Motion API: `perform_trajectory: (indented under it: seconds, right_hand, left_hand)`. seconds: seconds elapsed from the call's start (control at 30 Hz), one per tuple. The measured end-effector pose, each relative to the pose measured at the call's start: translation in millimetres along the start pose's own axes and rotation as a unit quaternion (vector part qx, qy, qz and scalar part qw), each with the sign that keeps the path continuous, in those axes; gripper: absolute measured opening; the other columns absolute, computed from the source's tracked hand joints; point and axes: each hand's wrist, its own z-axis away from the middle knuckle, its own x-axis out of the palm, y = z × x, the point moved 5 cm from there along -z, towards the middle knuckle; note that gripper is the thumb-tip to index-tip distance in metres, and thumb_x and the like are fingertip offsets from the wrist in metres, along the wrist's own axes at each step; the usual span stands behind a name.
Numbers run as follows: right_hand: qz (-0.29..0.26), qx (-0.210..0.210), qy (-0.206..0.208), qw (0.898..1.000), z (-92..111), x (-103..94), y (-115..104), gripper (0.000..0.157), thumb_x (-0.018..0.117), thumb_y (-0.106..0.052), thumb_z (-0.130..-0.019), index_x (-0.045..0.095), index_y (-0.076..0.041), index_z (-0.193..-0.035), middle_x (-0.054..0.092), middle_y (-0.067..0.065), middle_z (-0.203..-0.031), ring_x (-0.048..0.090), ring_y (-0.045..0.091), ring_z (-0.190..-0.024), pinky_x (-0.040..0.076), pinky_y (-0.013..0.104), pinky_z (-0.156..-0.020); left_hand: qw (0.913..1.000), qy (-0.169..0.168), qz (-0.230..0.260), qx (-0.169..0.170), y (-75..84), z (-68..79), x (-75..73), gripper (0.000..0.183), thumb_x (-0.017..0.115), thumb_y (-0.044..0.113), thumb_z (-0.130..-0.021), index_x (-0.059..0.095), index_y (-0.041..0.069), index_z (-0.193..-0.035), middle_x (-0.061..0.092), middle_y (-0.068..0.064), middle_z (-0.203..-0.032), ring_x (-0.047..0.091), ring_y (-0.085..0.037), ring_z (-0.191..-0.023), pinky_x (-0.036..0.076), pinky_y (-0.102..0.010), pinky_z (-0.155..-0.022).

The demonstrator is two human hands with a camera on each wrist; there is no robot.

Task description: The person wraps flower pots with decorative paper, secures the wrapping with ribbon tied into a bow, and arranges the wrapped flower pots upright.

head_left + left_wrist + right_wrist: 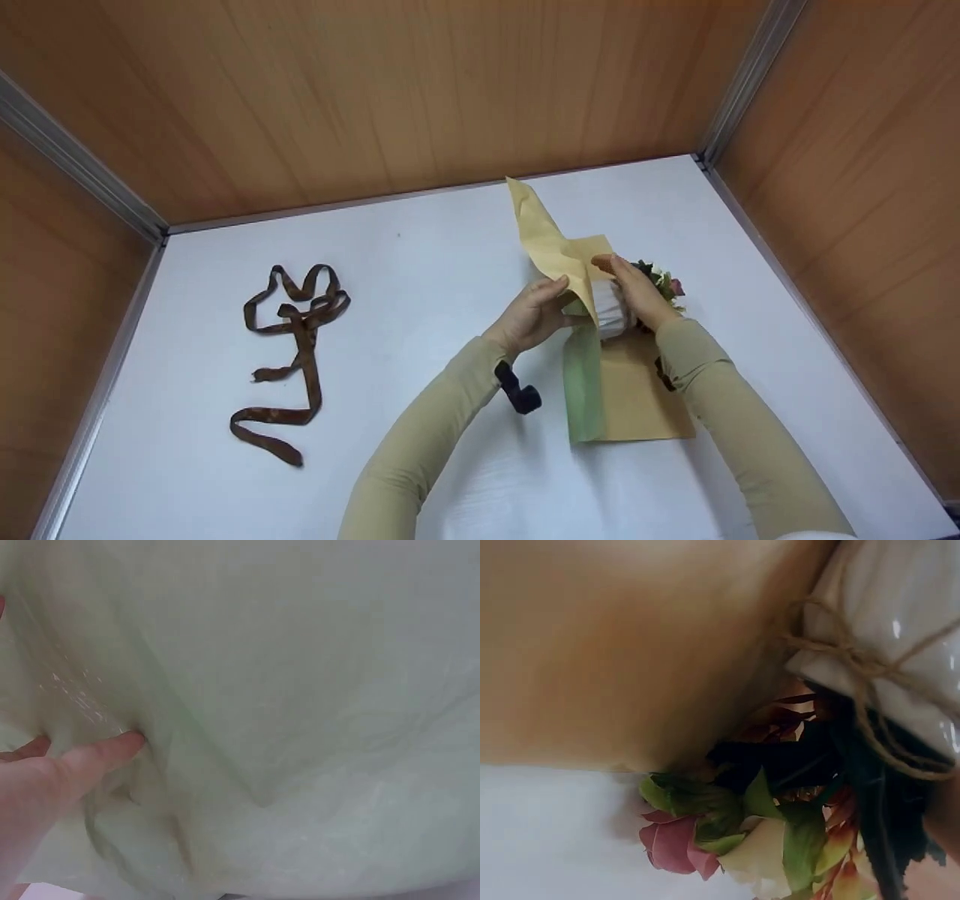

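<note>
A white pot (pixel 612 309) of flowers (pixel 666 285) lies on its side on a sheet of wrapping paper (pixel 645 397), tan on one face and green on the other. My left hand (pixel 532 311) pinches the raised left part of the paper, thumb on the tan face; its fingers press into the green face in the left wrist view. My right hand (pixel 637 289) holds the pot from above near its flower end, fingers curled over the far side. Twine (pixel 862 664) is tied in a bow around the pot. Pink and cream blooms (pixel 679 844) show in the right wrist view.
A long brown ribbon (pixel 311 367) lies in loose loops at the left of the white table (pixel 420 300). Wood-grain panels (pixel 420 97) with metal edging enclose the table at the back and both sides. A dark strap (pixel 519 390) hangs from the left wrist.
</note>
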Motion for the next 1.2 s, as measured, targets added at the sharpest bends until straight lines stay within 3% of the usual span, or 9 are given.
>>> perform_trajectory:
  seconds: [0.07, 0.2, 0.3, 0.6, 0.7, 0.83, 0.9, 1.03, 1.2]
  right_hand:
    - [-0.026, -0.009, -0.012, 1.0, 1, -0.5, -1, 0.063, 0.014, -0.042, -0.104, 0.03, 0.004, -0.144, 0.03, 0.023, -0.15, 0.022, 0.036, -0.142, 0.013, 0.048, -0.117]
    - [-0.047, -0.015, -0.025, 0.998, 3, -2.1, -1, 0.067, 0.01, -0.045, -0.103, 0.026, 0.004, -0.146, 0.028, 0.023, -0.151, 0.021, 0.037, -0.142, 0.008, 0.052, -0.117]
    - [-0.041, -0.011, -0.031, 0.999, 3, -4.3, -1, 0.068, 0.01, -0.048, -0.102, 0.025, 0.002, -0.147, 0.028, 0.022, -0.151, 0.02, 0.037, -0.142, 0.006, 0.054, -0.116]
    - [-0.088, -0.047, -0.045, 0.994, 10, -11.0, -36, 0.065, 0.018, -0.044, -0.103, 0.024, 0.004, -0.146, 0.027, 0.024, -0.151, 0.018, 0.035, -0.143, 0.006, 0.046, -0.118]
    - [-0.103, -0.061, -0.052, 0.991, 16, -10.4, -55, 0.061, 0.027, -0.04, -0.104, 0.027, 0.004, -0.145, 0.03, 0.024, -0.148, 0.024, 0.035, -0.14, 0.012, 0.049, -0.117]
    - [-0.05, -0.076, -0.058, 0.994, 25, -8.7, -73, 0.052, 0.043, -0.024, -0.1, 0.032, -0.001, -0.145, 0.035, 0.02, -0.146, 0.03, 0.034, -0.136, 0.019, 0.056, -0.113]
    - [0.005, -0.077, -0.041, 0.996, 27, -9.3, -79, 0.053, 0.053, -0.019, -0.096, 0.035, -0.005, -0.144, 0.038, 0.017, -0.145, 0.034, 0.033, -0.135, 0.024, 0.057, -0.11]
    - [0.107, -0.059, 0.036, 0.992, 28, -18.2, -83, 0.049, 0.061, -0.015, -0.091, 0.045, -0.005, -0.137, 0.048, 0.017, -0.135, 0.046, 0.033, -0.123, 0.038, 0.053, -0.102]
    - [0.17, -0.029, 0.143, 0.974, 27, -44.7, -75, 0.027, 0.055, -0.021, -0.096, 0.062, 0.003, -0.106, 0.063, 0.015, -0.096, 0.058, 0.018, -0.083, 0.048, 0.03, -0.075]
  left_hand:
    - [1.0, 0.0, -0.007, -0.004, -2.7, -2.6, 1.9, 0.016, 0.058, 0.029, -0.093, 0.068, 0.019, -0.098, 0.063, 0.004, -0.108, 0.026, -0.041, -0.137, 0.035, -0.059, -0.104]
    - [0.9992, 0.022, -0.026, -0.019, -8.1, -7.2, 4.1, 0.035, 0.039, 0.01, -0.101, 0.07, 0.019, -0.089, 0.061, 0.004, -0.104, 0.048, -0.025, -0.119, 0.037, -0.059, -0.102]
    - [0.9979, 0.033, -0.043, -0.034, -11.9, -9.8, 6.1, 0.038, 0.038, 0.007, -0.101, 0.069, 0.018, -0.082, 0.059, 0.004, -0.103, 0.052, -0.012, -0.104, 0.04, -0.056, -0.101]
    - [0.9937, 0.07, -0.063, -0.061, -16.9, -12.1, 5.6, 0.041, 0.042, 0.008, -0.1, 0.065, 0.017, -0.068, 0.059, 0.006, -0.092, 0.051, -0.01, -0.101, 0.037, -0.052, -0.105]
    - [0.9928, 0.075, -0.069, -0.063, -17.9, -12.2, 5.0, 0.033, 0.043, 0.009, -0.1, 0.068, 0.012, -0.079, 0.057, 0.005, -0.102, 0.047, -0.013, -0.11, 0.036, -0.053, -0.106]
    - [0.9907, 0.065, -0.098, -0.068, -19.9, -11.6, 4.7, 0.03, 0.041, 0.016, -0.102, 0.059, -0.003, -0.116, 0.043, 0.0, -0.135, 0.028, -0.018, -0.135, 0.033, -0.054, -0.107]
    - [0.9889, 0.062, -0.114, -0.071, -21.0, -11.0, 4.4, 0.036, 0.04, 0.018, -0.102, 0.049, -0.006, -0.128, 0.034, -0.002, -0.146, 0.02, -0.02, -0.141, 0.032, -0.054, -0.108]
    - [0.9888, 0.067, -0.109, -0.077, -25.5, -11.7, 4.3, 0.034, 0.042, 0.016, -0.102, 0.049, -0.008, -0.124, 0.02, -0.006, -0.156, 0.014, -0.022, -0.145, 0.032, -0.052, -0.109]
    - [0.9877, 0.07, -0.117, -0.076, -32.7, -13.5, 5.8, 0.033, 0.043, 0.015, -0.101, 0.051, -0.01, -0.121, 0.006, -0.005, -0.16, 0.005, -0.021, -0.147, 0.03, -0.05, -0.111]
